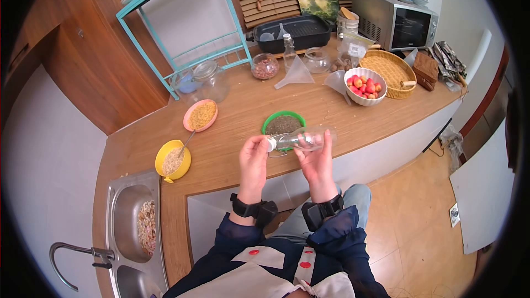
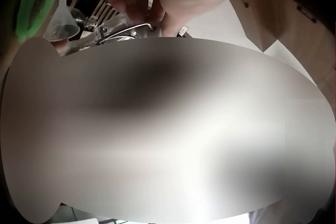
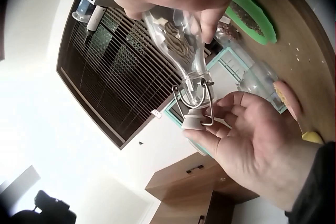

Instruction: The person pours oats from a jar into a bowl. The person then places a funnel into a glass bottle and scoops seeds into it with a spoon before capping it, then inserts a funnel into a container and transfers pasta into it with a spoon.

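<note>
Both hands hold a clear glass bottle (image 1: 301, 139) sideways above the wooden bench (image 1: 232, 149): right hand (image 1: 317, 160) wraps its rounded body, left hand (image 1: 254, 160) fingers the white swing-top stopper (image 3: 193, 121) on its wire bail. Behind sits a round green bowl (image 1: 283, 123) of dark grains.

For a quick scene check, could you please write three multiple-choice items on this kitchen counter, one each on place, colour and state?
1. Where is the green bowl?
A. in the sink
B. on the counter just beyond the hands
C. on the microwave

2. What colour is the bowl holding red fruit?
A. white
B. yellow
C. pink

3. How is the glass bottle held?
A. upright
B. on its side
C. standing on the counter

Answers: B, it lies behind the bottle; A, its rim is white; B, the right hand grips it sideways while the left hand touches its stopper.
</note>
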{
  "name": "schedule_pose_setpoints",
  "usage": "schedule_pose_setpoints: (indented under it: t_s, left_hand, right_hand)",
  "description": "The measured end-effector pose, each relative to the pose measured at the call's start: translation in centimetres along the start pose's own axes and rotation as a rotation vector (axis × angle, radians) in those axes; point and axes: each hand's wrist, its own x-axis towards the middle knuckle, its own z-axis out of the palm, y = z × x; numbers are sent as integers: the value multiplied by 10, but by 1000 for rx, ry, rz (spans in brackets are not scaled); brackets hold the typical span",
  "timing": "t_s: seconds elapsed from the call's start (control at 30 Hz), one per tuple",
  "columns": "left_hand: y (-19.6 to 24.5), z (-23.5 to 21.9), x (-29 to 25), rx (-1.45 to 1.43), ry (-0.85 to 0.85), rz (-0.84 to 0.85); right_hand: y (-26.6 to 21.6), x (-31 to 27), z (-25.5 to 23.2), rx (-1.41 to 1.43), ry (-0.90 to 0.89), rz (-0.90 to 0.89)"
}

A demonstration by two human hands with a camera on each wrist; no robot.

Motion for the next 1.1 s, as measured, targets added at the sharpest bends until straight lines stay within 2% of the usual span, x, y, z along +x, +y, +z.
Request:
schedule_pose_setpoints:
  t_s: [0.07, 0.2, 0.27, 0.4, 0.5, 0.57, 0.67, 0.7, 0.77, 0.87, 0.9, 0.97, 1.1]
  left_hand:
    - [4, -1, 2, -34, -54, -127]
    - [-1, -5, 4, 15, -34, -118]
    - [-5, -5, 4, -124, -31, -135]
    - [-8, -5, 2, -176, 3, -182]
    - [-7, -3, 0, -122, 5, -119]
    - [-5, 6, -3, 79, -28, -57]
    - [-7, 11, -7, 191, -92, 19]
    - [-7, 11, -7, 189, -90, 20]
    - [-6, 10, -6, 174, -212, 33]
    - [-1, 13, -7, 58, -244, 47]
    - [0, 14, -10, 57, -244, 49]
    - [-1, 17, -19, 169, -275, 284]
    - [8, 17, -21, 126, -203, 397]
  right_hand:
    - [0, -2, 1, 4, 8, 6]
    - [-1, -4, 2, 5, 8, 16]
    - [0, -5, 1, 9, 13, 23]
    - [2, -5, 0, 5, 13, 38]
    - [2, -5, 2, -9, 23, 33]
    - [4, -6, 4, -9, 37, 41]
    - [7, -8, 6, -24, 35, 64]
    - [7, -9, 6, -19, 51, 67]
    - [8, -11, 7, -19, 68, 72]
    - [10, -14, 10, 4, 43, 75]
    - [11, -17, 11, 55, -22, 118]
    - [13, -24, 20, 101, -89, 157]
    - [21, -39, 37, 90, -54, 219]
